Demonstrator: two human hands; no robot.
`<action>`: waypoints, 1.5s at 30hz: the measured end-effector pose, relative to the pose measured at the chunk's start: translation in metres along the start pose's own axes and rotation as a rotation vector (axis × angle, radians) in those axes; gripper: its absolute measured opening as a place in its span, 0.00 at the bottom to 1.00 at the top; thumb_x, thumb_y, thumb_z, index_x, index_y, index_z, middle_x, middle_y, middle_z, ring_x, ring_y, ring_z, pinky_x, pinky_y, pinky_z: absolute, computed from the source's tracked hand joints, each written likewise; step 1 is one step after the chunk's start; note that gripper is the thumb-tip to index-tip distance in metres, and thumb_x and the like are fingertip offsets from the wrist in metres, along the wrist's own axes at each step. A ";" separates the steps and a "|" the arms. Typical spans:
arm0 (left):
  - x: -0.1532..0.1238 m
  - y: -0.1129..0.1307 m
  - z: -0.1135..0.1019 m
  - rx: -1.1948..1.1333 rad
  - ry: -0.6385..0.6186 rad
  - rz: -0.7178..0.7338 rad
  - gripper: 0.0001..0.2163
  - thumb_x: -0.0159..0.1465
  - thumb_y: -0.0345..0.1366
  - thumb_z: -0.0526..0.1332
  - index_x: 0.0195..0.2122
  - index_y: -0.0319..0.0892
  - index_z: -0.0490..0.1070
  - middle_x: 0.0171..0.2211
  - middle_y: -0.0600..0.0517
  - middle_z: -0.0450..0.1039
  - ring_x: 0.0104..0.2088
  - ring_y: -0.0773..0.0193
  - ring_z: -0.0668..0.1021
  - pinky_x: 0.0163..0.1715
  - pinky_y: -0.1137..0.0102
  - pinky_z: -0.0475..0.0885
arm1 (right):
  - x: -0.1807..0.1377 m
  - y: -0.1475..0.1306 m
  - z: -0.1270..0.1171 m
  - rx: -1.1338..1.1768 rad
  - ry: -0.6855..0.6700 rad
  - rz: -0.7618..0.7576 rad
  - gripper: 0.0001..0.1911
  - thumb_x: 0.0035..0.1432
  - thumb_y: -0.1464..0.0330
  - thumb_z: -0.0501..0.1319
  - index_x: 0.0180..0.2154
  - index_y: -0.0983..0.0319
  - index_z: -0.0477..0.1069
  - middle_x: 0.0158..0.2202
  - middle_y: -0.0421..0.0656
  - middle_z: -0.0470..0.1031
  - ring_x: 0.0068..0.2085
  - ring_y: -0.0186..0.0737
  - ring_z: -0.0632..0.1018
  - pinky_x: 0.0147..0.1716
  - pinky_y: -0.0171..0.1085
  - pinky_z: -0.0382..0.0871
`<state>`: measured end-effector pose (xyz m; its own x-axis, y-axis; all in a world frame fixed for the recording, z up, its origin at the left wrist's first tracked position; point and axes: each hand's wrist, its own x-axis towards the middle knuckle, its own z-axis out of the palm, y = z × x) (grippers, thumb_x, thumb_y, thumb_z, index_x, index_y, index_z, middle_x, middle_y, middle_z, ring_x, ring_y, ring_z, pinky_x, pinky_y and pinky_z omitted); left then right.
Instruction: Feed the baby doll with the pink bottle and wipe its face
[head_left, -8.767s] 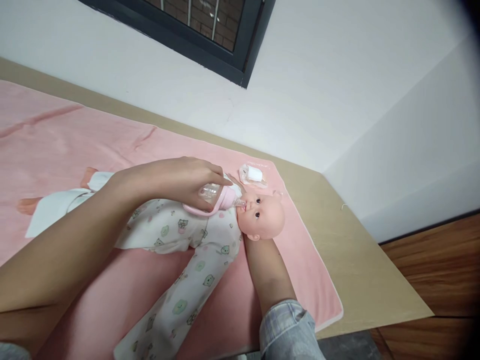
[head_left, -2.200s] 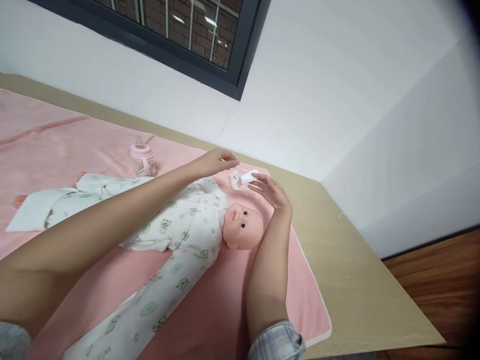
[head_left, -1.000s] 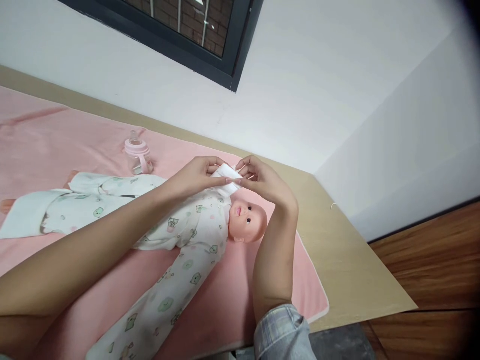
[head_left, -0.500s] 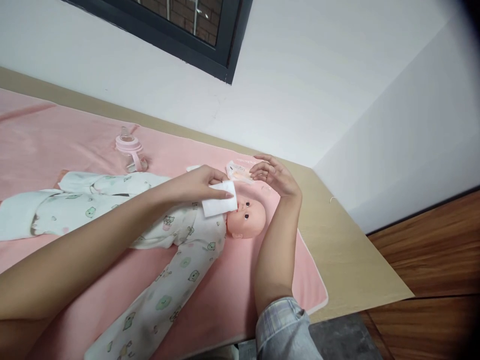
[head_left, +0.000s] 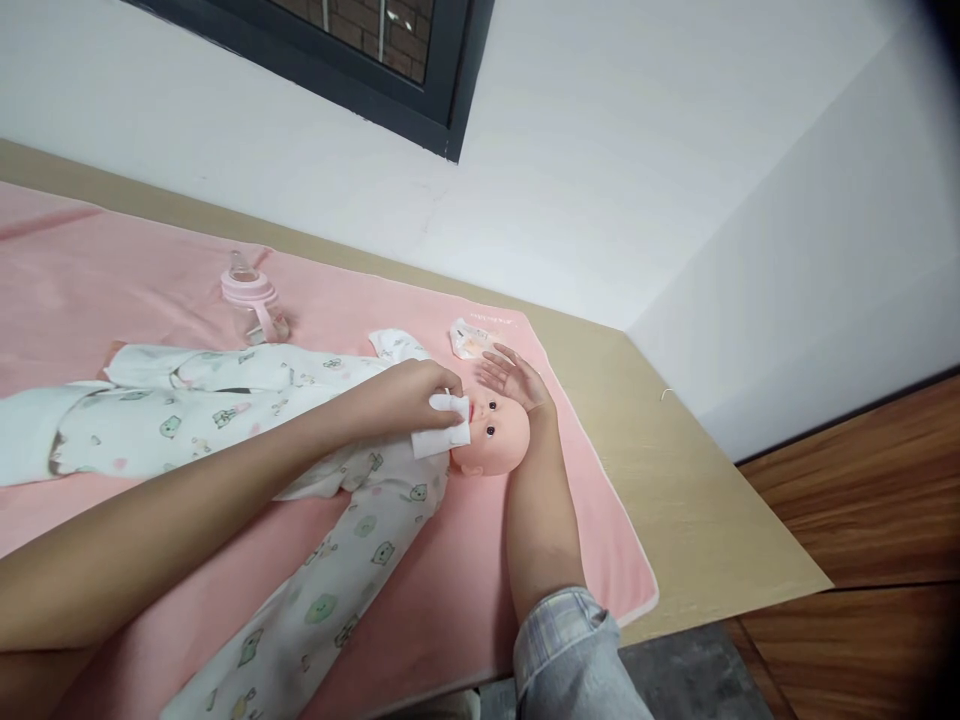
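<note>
Your left hand point(head_left: 431, 395) pinches a small, soft white cloth point(head_left: 439, 442) right by the mouth of the bald doll in white clothes with green animal faces point(head_left: 401, 468), lying on the pink fuzzy blanket point(head_left: 480, 560), while your right hand point(head_left: 517, 378) rests open-fingered beside its head.

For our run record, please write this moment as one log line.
left hand: pinching white cloth near mouth of doll | right hand: open beside doll's head | bottle: on pink blanket
</note>
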<state>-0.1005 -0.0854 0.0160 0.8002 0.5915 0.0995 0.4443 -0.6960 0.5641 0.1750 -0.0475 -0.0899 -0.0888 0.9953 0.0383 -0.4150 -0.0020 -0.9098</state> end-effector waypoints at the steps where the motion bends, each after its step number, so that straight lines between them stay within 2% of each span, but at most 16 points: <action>1: 0.000 0.002 0.000 0.012 0.000 -0.006 0.07 0.56 0.37 0.58 0.23 0.43 0.64 0.22 0.54 0.68 0.24 0.60 0.71 0.22 0.69 0.56 | 0.001 0.000 0.001 0.004 0.006 -0.004 0.19 0.55 0.59 0.62 0.48 0.55 0.70 0.52 0.43 0.75 0.50 0.41 0.77 0.57 0.48 0.68; 6: 0.000 0.007 0.002 0.062 0.009 -0.034 0.06 0.57 0.38 0.58 0.26 0.43 0.68 0.26 0.53 0.73 0.27 0.59 0.73 0.24 0.69 0.58 | 0.005 0.003 0.002 -0.030 0.039 0.045 0.19 0.54 0.57 0.63 0.47 0.54 0.70 0.51 0.43 0.76 0.50 0.41 0.78 0.58 0.48 0.67; 9: -0.001 0.006 0.003 0.076 0.014 -0.033 0.06 0.57 0.38 0.58 0.30 0.43 0.72 0.30 0.53 0.75 0.28 0.59 0.74 0.26 0.69 0.60 | 0.007 0.007 0.000 -0.055 0.016 0.076 0.19 0.54 0.57 0.63 0.47 0.55 0.70 0.49 0.43 0.77 0.49 0.41 0.78 0.58 0.49 0.66; 12: -0.002 0.005 0.003 0.059 0.023 -0.038 0.05 0.57 0.37 0.57 0.29 0.44 0.72 0.29 0.54 0.74 0.28 0.60 0.73 0.26 0.70 0.59 | 0.009 0.009 -0.002 -0.064 -0.010 0.075 0.20 0.54 0.57 0.63 0.48 0.56 0.69 0.49 0.43 0.77 0.49 0.42 0.79 0.59 0.49 0.66; 20: -0.001 0.004 0.004 0.123 0.045 -0.019 0.10 0.54 0.35 0.56 0.17 0.43 0.61 0.16 0.55 0.59 0.21 0.64 0.65 0.22 0.67 0.49 | 0.017 0.014 -0.008 -0.055 -0.003 0.065 0.20 0.55 0.57 0.63 0.48 0.57 0.69 0.50 0.45 0.76 0.49 0.41 0.79 0.60 0.48 0.65; 22: -0.001 0.003 0.004 0.130 0.062 -0.019 0.09 0.54 0.35 0.57 0.17 0.44 0.65 0.17 0.55 0.61 0.21 0.64 0.66 0.22 0.68 0.50 | 0.019 0.015 -0.009 -0.052 -0.012 0.069 0.21 0.56 0.56 0.63 0.49 0.57 0.69 0.50 0.45 0.76 0.49 0.42 0.78 0.60 0.48 0.65; 25: -0.001 0.000 0.003 0.135 0.099 -0.016 0.08 0.55 0.36 0.58 0.22 0.46 0.75 0.21 0.53 0.70 0.23 0.61 0.71 0.24 0.68 0.55 | 0.020 0.016 -0.010 -0.054 -0.010 0.077 0.21 0.56 0.56 0.63 0.49 0.56 0.69 0.50 0.44 0.76 0.50 0.42 0.78 0.61 0.48 0.65; 28: -0.002 -0.001 0.003 0.151 0.131 0.004 0.09 0.56 0.37 0.58 0.27 0.47 0.79 0.26 0.53 0.76 0.27 0.59 0.75 0.26 0.69 0.59 | 0.019 0.015 -0.009 -0.056 0.000 0.086 0.21 0.56 0.56 0.63 0.49 0.56 0.69 0.50 0.44 0.77 0.51 0.43 0.78 0.61 0.48 0.66; 38: 0.002 -0.004 0.008 0.203 0.217 0.022 0.10 0.59 0.36 0.58 0.36 0.45 0.79 0.37 0.54 0.80 0.37 0.57 0.79 0.33 0.69 0.66 | 0.019 0.015 -0.008 -0.063 0.012 0.086 0.18 0.56 0.58 0.63 0.48 0.56 0.70 0.50 0.43 0.77 0.51 0.42 0.78 0.61 0.47 0.65; 45: 0.005 -0.008 0.013 0.171 0.279 0.057 0.09 0.58 0.34 0.59 0.36 0.44 0.78 0.37 0.54 0.79 0.39 0.57 0.78 0.36 0.67 0.67 | 0.020 0.016 -0.007 -0.057 -0.009 0.075 0.17 0.57 0.61 0.62 0.48 0.57 0.69 0.49 0.44 0.77 0.51 0.42 0.78 0.61 0.46 0.65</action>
<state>-0.0947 -0.0827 0.0013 0.6950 0.6222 0.3604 0.4823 -0.7752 0.4081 0.1728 -0.0270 -0.1068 -0.1260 0.9917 -0.0269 -0.3546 -0.0703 -0.9324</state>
